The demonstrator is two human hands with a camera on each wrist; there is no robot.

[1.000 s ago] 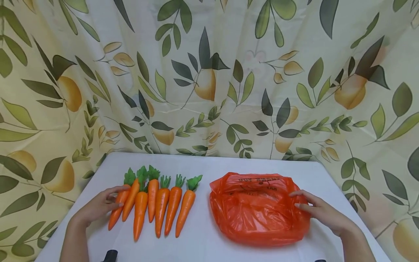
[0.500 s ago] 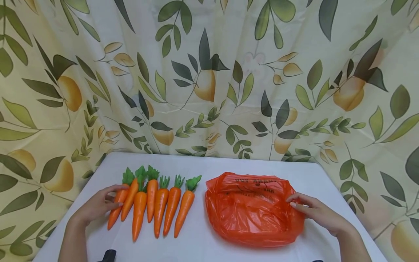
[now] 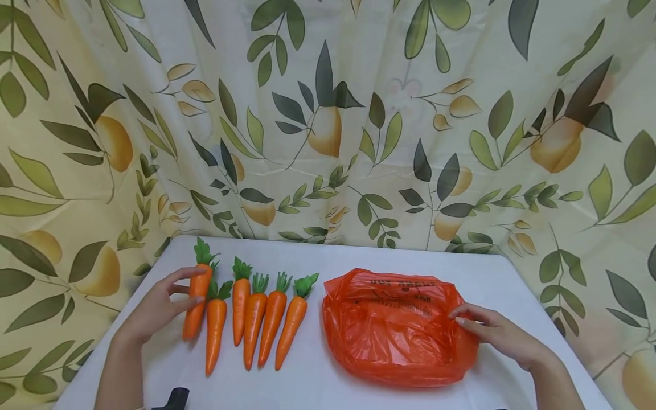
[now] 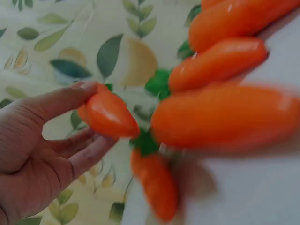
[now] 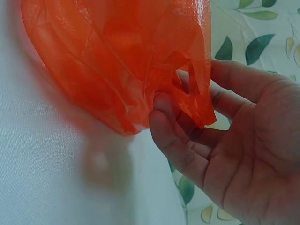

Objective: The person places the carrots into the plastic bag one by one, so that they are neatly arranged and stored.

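My left hand (image 3: pixel 166 302) pinches an orange carrot (image 3: pixel 200 293) between thumb and fingers, its leafy green top pointing up. In the left wrist view, the held carrot (image 4: pixel 111 115) shows tip-first, raised by the hand. Another carrot (image 4: pixel 157 185) lies close below it. A larger carrot (image 3: pixel 216 336) lies just right of the held one, and several more carrots (image 3: pixel 274 319) lie in a row beyond. At the right, my right hand (image 3: pixel 502 333) grips the edge of a red plastic bag (image 3: pixel 394 341). In the right wrist view, thumb and fingers pinch the bag's film (image 5: pixel 117 61).
The white table (image 3: pixel 328 393) carries everything. A curtain (image 3: pixel 359 142) with leaf and fruit print hangs behind and along both sides. A dark object (image 3: pixel 176 398) shows at the bottom edge near my left forearm.
My left hand has lifted the leftmost carrot, moving up and right in front of its neighbour. The right hand drew the bag slightly left, then stayed there, still holding its edge.
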